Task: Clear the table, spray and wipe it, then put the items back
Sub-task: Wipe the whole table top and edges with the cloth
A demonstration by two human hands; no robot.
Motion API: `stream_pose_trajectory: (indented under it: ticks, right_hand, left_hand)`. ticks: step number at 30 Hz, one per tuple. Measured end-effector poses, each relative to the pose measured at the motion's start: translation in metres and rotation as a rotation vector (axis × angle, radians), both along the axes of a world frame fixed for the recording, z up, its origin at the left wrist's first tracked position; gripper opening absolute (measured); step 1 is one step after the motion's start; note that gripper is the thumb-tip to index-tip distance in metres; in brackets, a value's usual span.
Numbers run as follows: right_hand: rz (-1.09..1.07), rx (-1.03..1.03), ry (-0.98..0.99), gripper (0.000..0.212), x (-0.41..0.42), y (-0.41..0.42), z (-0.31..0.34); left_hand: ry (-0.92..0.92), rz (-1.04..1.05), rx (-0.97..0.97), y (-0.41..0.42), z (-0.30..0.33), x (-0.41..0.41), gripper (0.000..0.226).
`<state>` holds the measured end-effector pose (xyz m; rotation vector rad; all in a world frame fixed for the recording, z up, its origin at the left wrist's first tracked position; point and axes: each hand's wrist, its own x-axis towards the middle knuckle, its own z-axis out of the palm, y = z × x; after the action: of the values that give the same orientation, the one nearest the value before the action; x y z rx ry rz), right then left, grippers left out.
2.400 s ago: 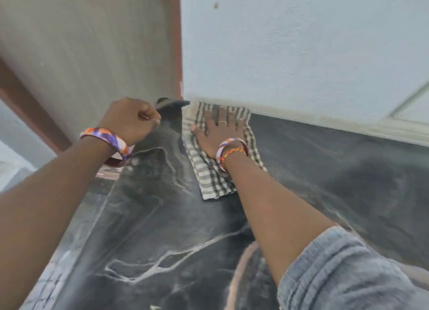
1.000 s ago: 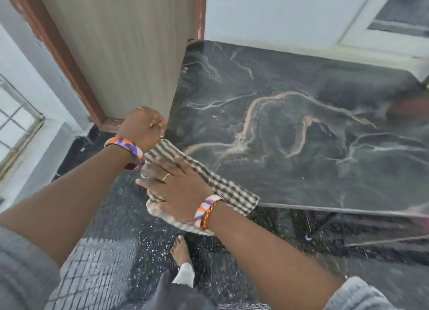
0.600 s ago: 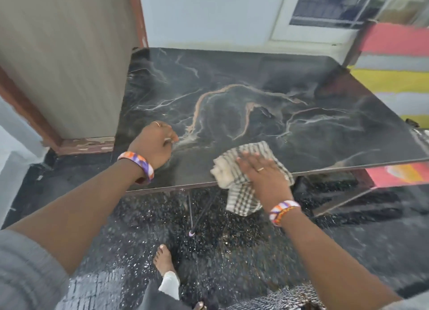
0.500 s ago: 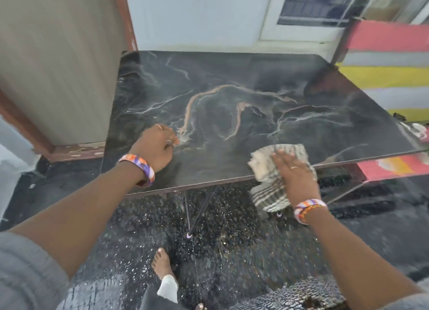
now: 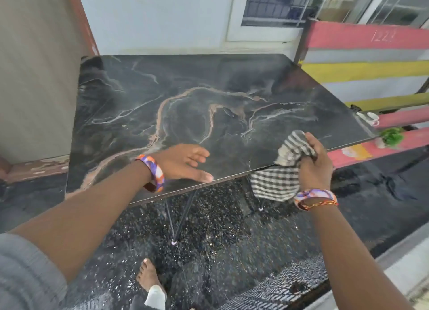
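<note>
The checked cloth [image 5: 282, 170], soft and limp, is bunched in the right hand [image 5: 313, 164] fingers at the tabletop [image 5: 185, 96] near edge; left hand [image 5: 183, 162] lies flat, fingers straight, empty.

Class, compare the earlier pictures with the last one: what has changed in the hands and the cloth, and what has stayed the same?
The right hand, flat on the checked cloth before, moved right along the table's near edge and now grips it bunched, half hanging off. The left hand opened from a fist. The tabletop remains bare.
</note>
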<state>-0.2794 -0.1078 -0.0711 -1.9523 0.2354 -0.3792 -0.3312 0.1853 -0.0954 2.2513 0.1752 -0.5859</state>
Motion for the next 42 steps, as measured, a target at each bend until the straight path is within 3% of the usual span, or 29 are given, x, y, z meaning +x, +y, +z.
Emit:
stream_pose_trajectory:
  ticks: [1, 4, 7, 8, 11, 13, 15, 17, 20, 24, 28, 31, 35, 37, 39, 42]
  right_hand:
    - [0.057, 0.075, -0.011, 0.052, -0.005, 0.016, 0.007]
    - [0.269, 0.280, -0.001, 0.050, -0.025, 0.060, 0.021]
    - [0.515, 0.262, -0.007, 0.054, -0.042, 0.092, 0.022]
    - [0.601, 0.216, -0.018, 0.056, -0.045, 0.098, 0.019]
    - [0.784, 0.339, 0.099, 0.076, -0.044, 0.099, 0.015]
    - [0.879, 0.632, 0.275, 0.105, -0.037, 0.091, 0.015]
    - [0.963, 0.733, 0.399, 0.104, -0.029, 0.082, 0.019]
    - [1.017, 0.662, 0.435, 0.084, -0.017, 0.081, 0.032]
    - [0.946, 0.593, 0.400, 0.081, 0.013, 0.088, 0.054]
    - [0.812, 0.583, 0.219, 0.065, 0.056, 0.109, 0.092]
    - [0.693, 0.574, 0.046, 0.070, 0.093, 0.124, 0.119]
    - [0.689, 0.535, 0.001, 0.070, 0.113, 0.120, 0.123]
    - [0.865, 0.407, 0.132, 0.088, 0.113, 0.097, 0.103]
    - [1.015, 0.366, 0.270, 0.083, 0.105, 0.083, 0.082]
    - [1.117, 0.352, 0.453, 0.076, 0.096, 0.073, 0.063]
    - [1.000, 0.198, 0.588, 0.062, 0.099, 0.069, 0.040]
  left_hand:
    - [0.041, 0.027, -0.034, 0.000, -0.014, 0.007, 0.085]
    - [-0.028, -0.029, -0.263, -0.036, 0.012, 0.006, 0.094]
    - [-0.068, 0.003, -0.627, -0.062, 0.054, 0.003, 0.042]
    - [-0.097, 0.053, -0.710, -0.064, 0.062, 0.004, 0.035]
    - [-0.192, 0.195, -0.803, -0.050, 0.075, 0.008, 0.010]
    - [-0.209, 0.160, -0.827, -0.041, 0.086, 0.011, 0.009]
    - [-0.166, 0.045, -0.837, -0.032, 0.099, 0.017, 0.015]
    - [-0.146, -0.058, -0.791, -0.021, 0.116, 0.023, 0.015]
    - [-0.250, -0.010, -0.652, -0.003, 0.141, 0.041, 0.012]
    - [-0.575, 0.029, -0.188, 0.012, 0.177, 0.065, 0.011]
    - [-0.833, 0.055, 0.107, 0.018, 0.196, 0.093, 0.014]
    - [-0.875, 0.034, 0.188, 0.019, 0.195, 0.108, 0.023]
    - [-0.760, -0.106, 0.188, 0.018, 0.180, 0.104, 0.040]
    - [-0.596, -0.308, 0.275, 0.017, 0.161, 0.099, 0.042]
    - [-0.366, -0.479, 0.234, 0.016, 0.135, 0.095, 0.032]
    - [-0.160, -0.461, 0.094, 0.016, 0.099, 0.098, 0.043]
